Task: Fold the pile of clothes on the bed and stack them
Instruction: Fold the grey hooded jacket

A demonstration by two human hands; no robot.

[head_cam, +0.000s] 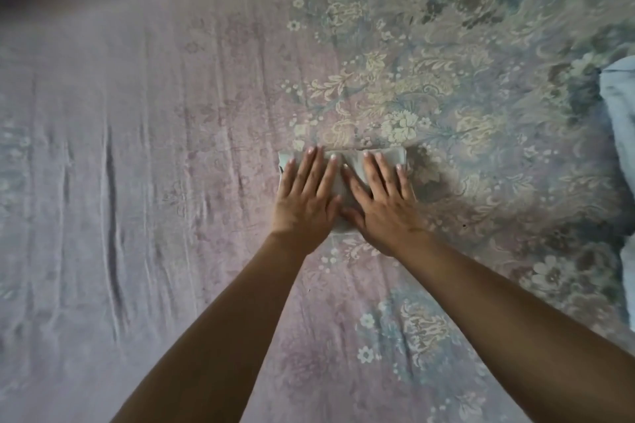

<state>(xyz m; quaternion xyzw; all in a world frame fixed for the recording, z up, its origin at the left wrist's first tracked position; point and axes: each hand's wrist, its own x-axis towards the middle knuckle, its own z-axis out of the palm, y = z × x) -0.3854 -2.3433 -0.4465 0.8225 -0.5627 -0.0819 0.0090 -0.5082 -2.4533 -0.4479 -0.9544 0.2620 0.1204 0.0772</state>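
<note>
Bed (pixel 137 182): covered by a pale pink and blue floral sheet, creased in long ridges on the left; it is filling nearly the whole view and serving as the folding surface.

Pale blue cloth (pixel 618 113): lying at the right edge of the bed, well apart from the hands, mostly cut off by the frame. Whether it is the waiting pile or the finished stack cannot be told.

Folded garment (pixel 347 196): a small, pale, compact rectangle lying flat on the sheet at mid-frame, its far edge running straight and its right corner squared. Most of it is hidden under the hands.

Left hand (pixel 304 203): lying flat on the left half of the garment, fingers straight and slightly spread, gripping nothing, pressing down.

Right hand (pixel 385 206): lying flat on the right half, fingers straight, thumb reaching toward the left hand; also gripping nothing.

Step in hand, as judged: flattening the last fold. To do it well, the palms should be sliding outward from the middle toward the edges, pushing trapped air and wrinkles out, while keeping the layers aligned so the far edge stays straight. Pressing evenly matters, since the soft sheet beneath is giving way and could be dragging the lower layer askew.
</note>
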